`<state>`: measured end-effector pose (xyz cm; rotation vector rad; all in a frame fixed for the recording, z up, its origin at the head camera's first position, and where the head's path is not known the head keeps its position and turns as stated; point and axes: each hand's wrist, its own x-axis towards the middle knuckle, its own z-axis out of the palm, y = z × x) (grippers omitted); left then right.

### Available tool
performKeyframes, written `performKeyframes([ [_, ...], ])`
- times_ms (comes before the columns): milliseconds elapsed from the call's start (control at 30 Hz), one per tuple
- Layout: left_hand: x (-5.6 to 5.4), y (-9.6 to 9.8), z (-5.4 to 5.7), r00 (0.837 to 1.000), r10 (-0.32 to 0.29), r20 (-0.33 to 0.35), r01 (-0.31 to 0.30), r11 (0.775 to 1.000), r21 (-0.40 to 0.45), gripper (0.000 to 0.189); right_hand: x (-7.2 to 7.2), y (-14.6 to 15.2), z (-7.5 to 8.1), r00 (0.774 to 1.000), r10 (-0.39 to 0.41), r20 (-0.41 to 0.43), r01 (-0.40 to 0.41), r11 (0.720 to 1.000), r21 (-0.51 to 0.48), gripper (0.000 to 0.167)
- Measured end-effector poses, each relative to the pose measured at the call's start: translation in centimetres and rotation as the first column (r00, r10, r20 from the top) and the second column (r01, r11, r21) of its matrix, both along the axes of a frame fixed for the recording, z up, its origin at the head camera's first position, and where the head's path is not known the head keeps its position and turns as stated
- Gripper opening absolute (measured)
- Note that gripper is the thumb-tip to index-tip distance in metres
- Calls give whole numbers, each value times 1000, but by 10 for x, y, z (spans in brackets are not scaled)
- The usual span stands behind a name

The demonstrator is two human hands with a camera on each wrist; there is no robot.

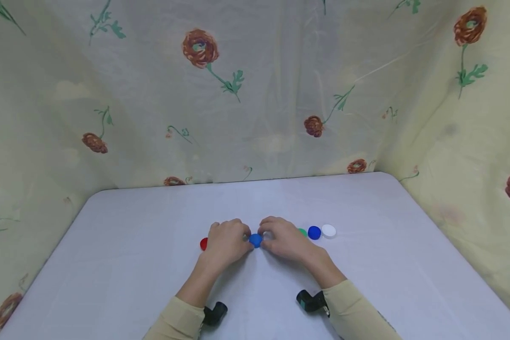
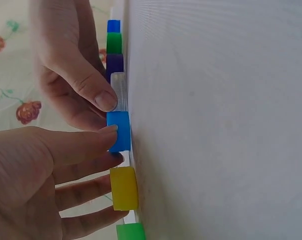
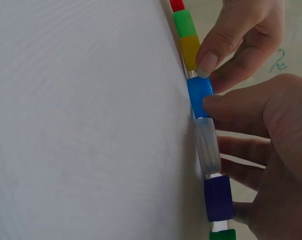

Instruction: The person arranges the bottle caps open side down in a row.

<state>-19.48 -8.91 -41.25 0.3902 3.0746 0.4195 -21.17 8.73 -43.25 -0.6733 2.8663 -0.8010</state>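
A light blue bottle cap (image 1: 255,240) stands on the table between my hands. My left hand (image 1: 227,241) holds its left side between thumb and forefinger, while my right hand (image 1: 285,238) pinches its right side. Both thumbs are at the cap in the wrist views. Left of it, a yellow cap (image 2: 124,189) and a light green cap (image 3: 185,23) stand behind my left fingers. To the right come a clear ribbed cap (image 3: 208,146) and a purple cap (image 3: 218,199) beside my right fingers. In the head view my hands hide these neighbours.
The row of caps goes on past both hands: a red cap (image 1: 203,243) at the left, then a green cap (image 1: 302,232), a dark blue cap (image 1: 314,232) and a white cap (image 1: 329,231) at the right. A flowered cloth (image 1: 272,94) hangs behind the white table (image 1: 153,283).
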Motion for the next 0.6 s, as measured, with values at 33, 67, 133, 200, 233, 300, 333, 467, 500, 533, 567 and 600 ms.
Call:
performKeyframes([
  [33,0,-1,0,1000,0,3,0,1000,5,28,0,0,0,1000,-1,0,1,1000,-2,24],
  [67,1,-2,0,1000,0,7,0,1000,11,28,0,-1,0,1000,-3,2,3,1000,-4,24],
  [133,2,-4,0,1000,0,13,0,1000,22,29,0,-2,-1,1000,-7,4,7,1000,-4,25],
  [200,3,-8,0,1000,0,18,-1,999,32,30,0,-3,-1,1000,-11,10,11,1000,2,27],
  [233,4,-9,0,1000,1,20,-2,999,34,31,0,-4,0,1000,-14,14,14,1000,2,28],
  [300,5,-12,0,1000,0,17,-1,999,36,33,1,-5,0,1000,-20,20,20,1000,6,28],
  [333,5,-14,0,1000,1,17,-1,999,37,33,1,-5,0,999,-22,23,22,1000,7,29],
  [467,6,-17,1,1000,3,22,-3,1000,31,35,1,-6,0,999,-27,23,27,1000,4,29],
  [500,6,-18,2,1000,6,26,-7,1000,31,36,1,-6,0,999,-25,22,25,1000,3,29],
  [533,7,-19,3,1000,8,29,-9,999,31,36,1,-7,0,1000,-22,19,22,1000,1,29],
  [567,7,-19,3,999,10,31,-11,999,30,37,1,-7,0,1000,-19,16,19,1000,1,29],
  [600,7,-20,3,999,12,31,-13,999,30,37,1,-7,-1,1000,-16,13,16,1000,1,29],
])
